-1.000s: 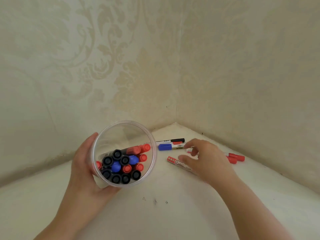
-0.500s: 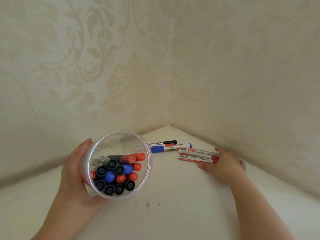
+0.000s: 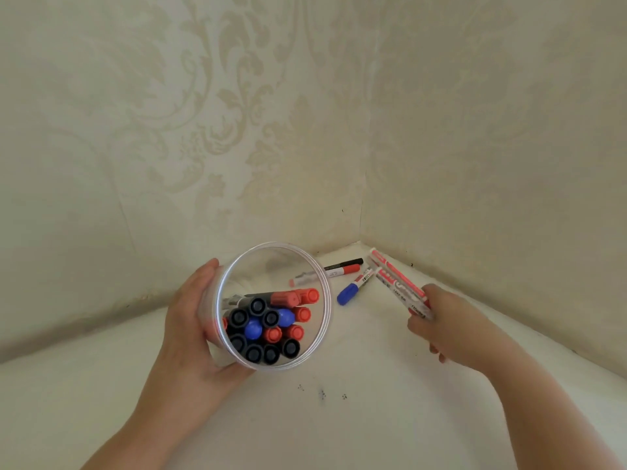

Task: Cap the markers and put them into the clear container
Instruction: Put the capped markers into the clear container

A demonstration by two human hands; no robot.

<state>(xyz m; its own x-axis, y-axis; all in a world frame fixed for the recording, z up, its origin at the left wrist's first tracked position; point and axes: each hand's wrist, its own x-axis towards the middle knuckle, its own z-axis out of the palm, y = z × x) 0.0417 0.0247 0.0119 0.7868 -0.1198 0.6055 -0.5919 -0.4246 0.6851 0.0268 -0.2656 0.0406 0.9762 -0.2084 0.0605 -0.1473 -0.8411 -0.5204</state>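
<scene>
Two red markers (image 3: 400, 286) clenched in right hand (image 3: 451, 327), caps hidden in fist. Left hand (image 3: 190, 320) wraps tilted clear container (image 3: 322, 276) of capped markers above counter (image 3: 339, 418); fingers hidden behind it.

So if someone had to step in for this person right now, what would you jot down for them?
Left hand: wrapped around the clear container, tilted with its mouth facing the camera.
Right hand: closed on two red markers, lifted off the white surface.
Done: a bundle of capped black, red and blue markers already sits in the container.
Left: drop in the two held markers, then collect the blue-capped marker and the black-and-red marker lying near the corner. I can't tell whether that one is fully capped, so check it.
</scene>
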